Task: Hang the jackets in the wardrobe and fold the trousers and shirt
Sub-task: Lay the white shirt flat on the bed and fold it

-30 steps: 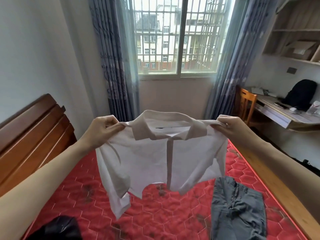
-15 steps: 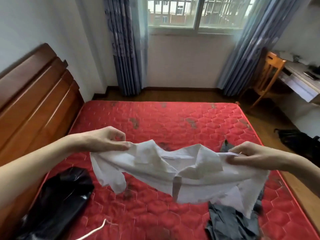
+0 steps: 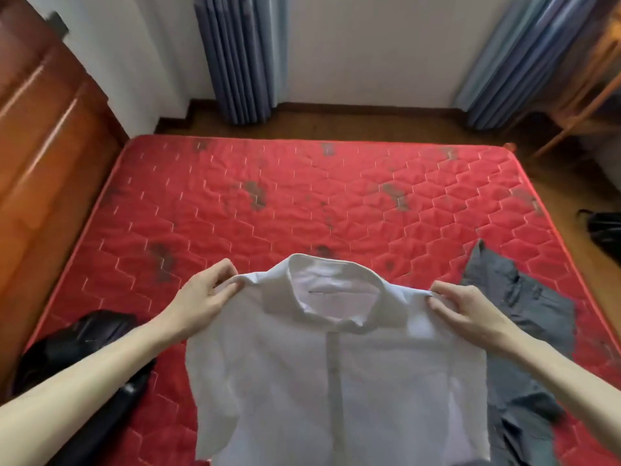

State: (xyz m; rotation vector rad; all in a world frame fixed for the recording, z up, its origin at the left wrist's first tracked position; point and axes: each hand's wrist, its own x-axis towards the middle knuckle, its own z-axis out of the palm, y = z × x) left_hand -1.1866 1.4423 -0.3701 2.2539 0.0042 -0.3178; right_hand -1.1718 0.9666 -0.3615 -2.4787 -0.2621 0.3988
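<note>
A white collared shirt (image 3: 336, 375) lies spread front-up over the near part of the red mattress (image 3: 302, 196), collar pointing away from me. My left hand (image 3: 205, 297) pinches its left shoulder and my right hand (image 3: 463, 307) pinches its right shoulder. Grey trousers (image 3: 524, 331) lie crumpled on the mattress to the right of the shirt, partly under its edge. A black jacket (image 3: 84, 358) lies bunched at the near left, partly hidden by my left forearm.
A wooden headboard (image 3: 43, 146) runs along the left side of the bed. Blue curtains (image 3: 242, 55) hang against the far wall. A wooden chair (image 3: 584, 95) stands at the far right, and a black bag (image 3: 605, 230) lies on the floor at right.
The shirt, held up in the air before, has come down and now lies spread on the mattress. Both hands moved down with it, and the view tilted down towards the bed.
</note>
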